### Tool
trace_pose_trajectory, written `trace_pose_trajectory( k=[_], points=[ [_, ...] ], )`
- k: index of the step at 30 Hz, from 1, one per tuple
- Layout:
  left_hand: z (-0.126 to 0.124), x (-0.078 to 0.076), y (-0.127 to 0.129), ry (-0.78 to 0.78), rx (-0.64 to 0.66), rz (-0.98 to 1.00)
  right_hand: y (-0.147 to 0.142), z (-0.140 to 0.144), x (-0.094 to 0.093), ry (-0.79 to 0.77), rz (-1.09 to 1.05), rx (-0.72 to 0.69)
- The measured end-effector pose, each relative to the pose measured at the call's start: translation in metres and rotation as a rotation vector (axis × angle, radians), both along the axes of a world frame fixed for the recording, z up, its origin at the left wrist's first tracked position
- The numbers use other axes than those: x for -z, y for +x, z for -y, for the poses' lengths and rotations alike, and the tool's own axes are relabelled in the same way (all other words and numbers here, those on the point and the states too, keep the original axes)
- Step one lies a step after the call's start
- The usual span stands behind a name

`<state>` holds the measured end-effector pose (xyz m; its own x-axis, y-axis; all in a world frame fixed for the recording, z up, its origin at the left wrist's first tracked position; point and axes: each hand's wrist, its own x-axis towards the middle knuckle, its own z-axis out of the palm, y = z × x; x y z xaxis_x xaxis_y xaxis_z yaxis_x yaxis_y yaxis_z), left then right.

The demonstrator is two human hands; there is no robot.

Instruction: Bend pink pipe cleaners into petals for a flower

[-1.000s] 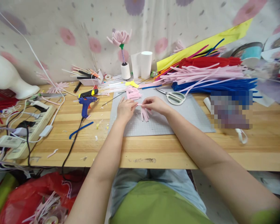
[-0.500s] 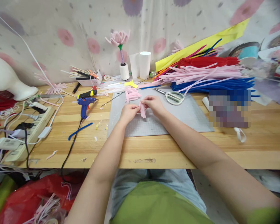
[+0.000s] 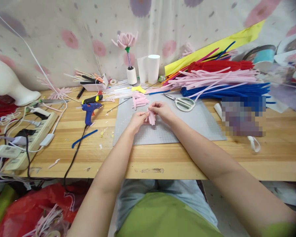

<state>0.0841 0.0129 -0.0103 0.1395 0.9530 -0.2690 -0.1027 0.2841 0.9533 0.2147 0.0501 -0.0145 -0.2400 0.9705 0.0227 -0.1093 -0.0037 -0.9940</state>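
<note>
Between my two hands is a small bundle of pink pipe cleaner pieces [image 3: 151,118], held above the grey cutting mat [image 3: 199,126]. My left hand [image 3: 138,120] pinches the bundle from the left, fingers closed. From the right, the closed fingers of my right hand [image 3: 162,111] grip its upper end. The pieces' lower ends fan out below my fingertips. Just beyond my hands lies a pile of short pink pipe cleaner pieces [image 3: 139,100]. Scissors [image 3: 185,103] with pale green handles rest on the mat to the right of it.
A blue glue gun [image 3: 90,112] with a black cord lies left of the mat. Bundles of pink pipe cleaners [image 3: 212,78] and blue ones [image 3: 227,90] are stacked at back right. A pink flower [image 3: 125,41] stands in a white holder. The power strip [image 3: 37,141] is far left.
The pink pieces in my hands have spread a little wider at their lower ends. Both hands stay in nearly the same place, with the left fingers shifted slightly.
</note>
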Motion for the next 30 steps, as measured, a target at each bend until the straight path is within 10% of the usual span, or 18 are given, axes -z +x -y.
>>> trace_pose_trajectory(
  k=[11,22,30],
  points=[
    [0.002,0.006,0.015,-0.013,0.038,0.086,0.001,0.000,-0.010,0.007,0.103,0.134],
    [0.005,0.004,0.014,0.068,0.133,0.067,0.018,-0.006,-0.014,0.047,0.190,-0.080],
    [0.002,0.006,0.013,0.016,-0.012,-0.079,0.020,-0.012,-0.013,0.102,0.291,-0.041]
  ],
)
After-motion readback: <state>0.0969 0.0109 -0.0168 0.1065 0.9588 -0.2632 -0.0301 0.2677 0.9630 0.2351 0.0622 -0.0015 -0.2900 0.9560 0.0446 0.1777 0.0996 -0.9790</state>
